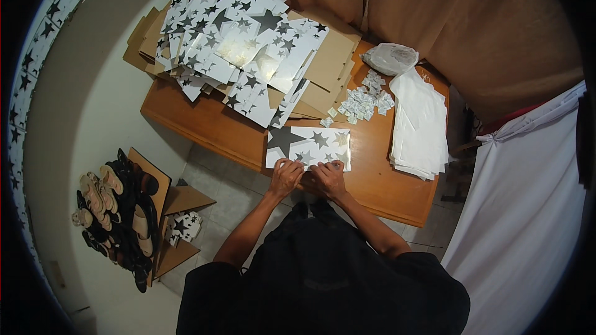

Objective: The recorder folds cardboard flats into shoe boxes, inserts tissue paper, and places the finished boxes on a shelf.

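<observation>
Brown curtains (434,15) back the bench (375,180); left hand (287,177) and right hand (329,178) curl at the near edge of a star-printed box (308,146); whether either grip pinches it, I cannot tell.

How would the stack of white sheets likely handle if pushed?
The stack of white sheets would probably slide apart, since its near edges are staggered. Individual sheets are likely floppy and light, as they look thin.

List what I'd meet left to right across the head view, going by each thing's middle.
Shoes, star-print pile, left hand, right hand, small packets, stack of white sheets, hanging white cloth.
</observation>
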Motion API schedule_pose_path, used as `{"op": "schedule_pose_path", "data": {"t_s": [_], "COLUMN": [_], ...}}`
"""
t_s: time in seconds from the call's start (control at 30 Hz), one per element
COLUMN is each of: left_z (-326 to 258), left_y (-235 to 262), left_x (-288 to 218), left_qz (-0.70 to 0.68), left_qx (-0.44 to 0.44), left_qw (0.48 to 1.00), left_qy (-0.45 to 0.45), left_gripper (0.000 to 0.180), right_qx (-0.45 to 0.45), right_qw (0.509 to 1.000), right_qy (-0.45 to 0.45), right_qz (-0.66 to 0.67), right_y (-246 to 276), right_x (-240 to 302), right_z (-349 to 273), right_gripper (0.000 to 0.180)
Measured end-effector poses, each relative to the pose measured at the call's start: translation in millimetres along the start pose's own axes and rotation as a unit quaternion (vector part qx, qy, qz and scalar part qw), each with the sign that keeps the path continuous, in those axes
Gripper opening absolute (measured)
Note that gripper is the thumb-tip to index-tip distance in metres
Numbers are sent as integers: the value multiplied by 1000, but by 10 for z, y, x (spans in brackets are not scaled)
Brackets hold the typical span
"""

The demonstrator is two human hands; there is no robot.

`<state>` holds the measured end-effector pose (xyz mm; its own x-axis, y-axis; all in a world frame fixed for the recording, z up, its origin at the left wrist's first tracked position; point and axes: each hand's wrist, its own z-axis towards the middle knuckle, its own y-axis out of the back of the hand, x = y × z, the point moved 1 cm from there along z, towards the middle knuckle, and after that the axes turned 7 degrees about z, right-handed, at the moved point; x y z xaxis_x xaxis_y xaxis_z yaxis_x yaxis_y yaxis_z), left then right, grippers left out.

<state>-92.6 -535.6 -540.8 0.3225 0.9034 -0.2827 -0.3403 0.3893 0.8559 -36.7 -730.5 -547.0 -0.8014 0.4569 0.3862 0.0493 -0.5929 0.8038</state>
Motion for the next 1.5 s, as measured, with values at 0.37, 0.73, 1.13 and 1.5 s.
{"op": "schedule_pose_path", "data": {"t_s": [0.37, 0.73, 1.13, 1.5], "left_z": [27, 88, -60, 98], "left_y": [18, 262, -727, -245], "left_x": [7, -389, -1129, -1984], "left_qz": [14, -63, -506, -434], "left_qx": [7, 3, 164, -91], "left_qw": [1000, 997, 715, 680], "left_qy": [-5, 34, 454, 584], "left_gripper": [14, 13, 88, 110], "right_qx": [-5, -62, 36, 164], "right_qw": [999, 987, 853, 846], "right_qy": [-17, -92, -344, -227], "right_qz": [28, 114, 390, 455], "right_y": [-25, 485, 341, 467], "right_x": [-38, -177, -1375, -1401], "right_z": [-26, 118, 277, 57], "right_gripper": [31, 34, 70, 49]}}
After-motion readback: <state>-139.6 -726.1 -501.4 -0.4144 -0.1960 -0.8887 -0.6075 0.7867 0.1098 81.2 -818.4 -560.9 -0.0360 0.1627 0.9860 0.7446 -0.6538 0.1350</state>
